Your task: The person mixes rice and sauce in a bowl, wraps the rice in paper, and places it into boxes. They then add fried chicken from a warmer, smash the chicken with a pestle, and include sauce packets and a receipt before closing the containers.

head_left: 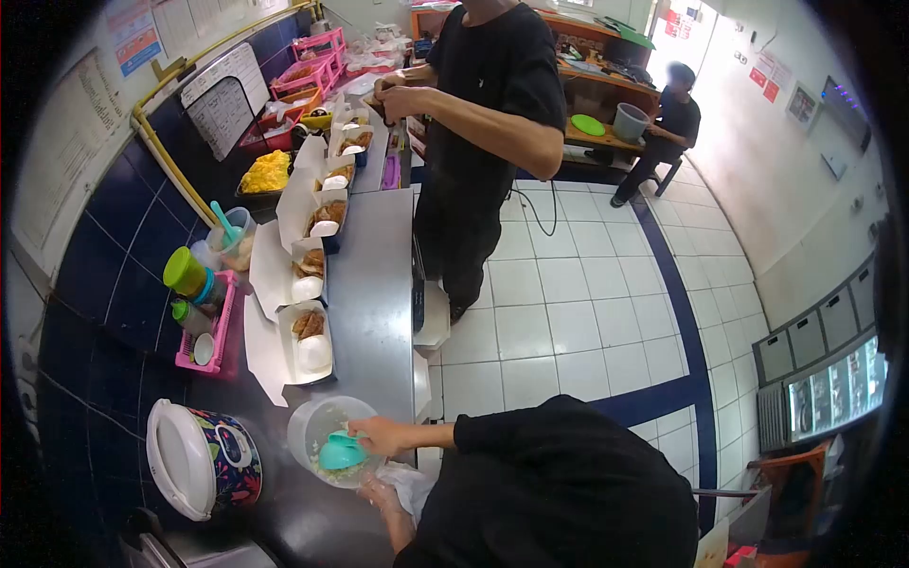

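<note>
My right hand (377,435) is closed on the handle of a teal scoop (342,452). The scoop's cup sits inside a translucent white tub (305,431) holding pale, chopped-looking food. Below it, my left hand (381,494) is at the tub's lower rim, with a white cloth (411,485) beside it; the fingers are partly hidden and seem to steady the tub. Just beyond the tub stands an open white box (268,352) with browned food (308,325) and a rounded white portion (314,355). More open boxes with similar contents form a row along the steel counter (371,275).
A patterned rice container (222,461) stands left of the tub. Along the wall are a pink basket (220,327) with bottles and a black tray of yellow food (266,173). A co-worker (492,104) stands at the counter's far part; another person (674,118) sits farther back.
</note>
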Demonstrator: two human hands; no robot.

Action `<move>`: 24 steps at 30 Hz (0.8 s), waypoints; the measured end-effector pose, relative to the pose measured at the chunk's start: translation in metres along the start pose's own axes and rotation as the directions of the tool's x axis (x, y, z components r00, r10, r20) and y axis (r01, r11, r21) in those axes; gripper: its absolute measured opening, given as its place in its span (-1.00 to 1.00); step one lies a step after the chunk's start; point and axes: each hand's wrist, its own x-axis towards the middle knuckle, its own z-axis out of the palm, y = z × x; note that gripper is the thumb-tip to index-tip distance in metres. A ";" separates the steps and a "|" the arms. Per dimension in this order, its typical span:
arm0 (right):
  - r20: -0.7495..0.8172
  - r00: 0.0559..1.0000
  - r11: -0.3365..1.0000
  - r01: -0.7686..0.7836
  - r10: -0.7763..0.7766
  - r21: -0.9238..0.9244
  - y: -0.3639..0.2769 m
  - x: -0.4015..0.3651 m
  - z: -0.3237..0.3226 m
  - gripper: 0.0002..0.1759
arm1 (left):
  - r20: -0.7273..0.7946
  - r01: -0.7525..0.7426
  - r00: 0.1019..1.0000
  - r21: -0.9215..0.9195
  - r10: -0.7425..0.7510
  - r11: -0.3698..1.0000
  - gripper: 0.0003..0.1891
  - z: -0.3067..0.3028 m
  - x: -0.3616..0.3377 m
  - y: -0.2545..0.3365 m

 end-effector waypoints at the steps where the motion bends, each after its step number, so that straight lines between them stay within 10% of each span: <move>1: 0.013 0.999 0.997 -0.039 0.040 -0.066 -0.010 -0.004 -0.002 -0.65 | 0.055 0.227 0.974 -0.210 -0.220 0.951 -0.85 -0.012 0.003 0.022; 3: 0.038 0.992 0.974 -0.107 0.117 -0.198 -0.051 -0.015 -0.013 -0.58 | 0.157 0.372 0.927 -0.254 -0.341 0.893 -0.79 -0.021 0.008 0.022; 5: -0.060 0.997 0.953 0.023 -0.044 -0.303 -0.039 -0.008 0.004 -0.50 | 0.214 0.198 0.956 0.030 -0.200 0.980 -0.71 -0.023 0.012 -0.002; 13: 0.258 0.966 0.782 0.172 -0.015 -0.599 -0.058 0.000 0.017 -0.39 | 0.240 0.417 0.907 -0.614 -0.345 0.670 -0.56 -0.025 0.023 -0.003; 18: -0.025 0.999 0.701 0.002 -0.028 -0.713 -0.082 -0.005 0.025 -0.44 | 0.093 0.074 0.996 -0.669 -0.015 0.739 -0.51 -0.011 0.013 -0.078; 21: -0.153 0.847 0.598 0.221 -0.510 -0.770 -0.089 -0.010 0.033 -0.49 | 0.102 0.082 0.994 -0.507 -0.034 0.858 -0.52 -0.057 0.014 -0.047; 24: -0.059 0.767 0.741 0.593 -0.639 -0.314 -0.101 -0.016 0.039 -0.47 | 0.091 0.000 0.995 -0.306 0.030 0.952 -0.52 -0.119 0.023 0.011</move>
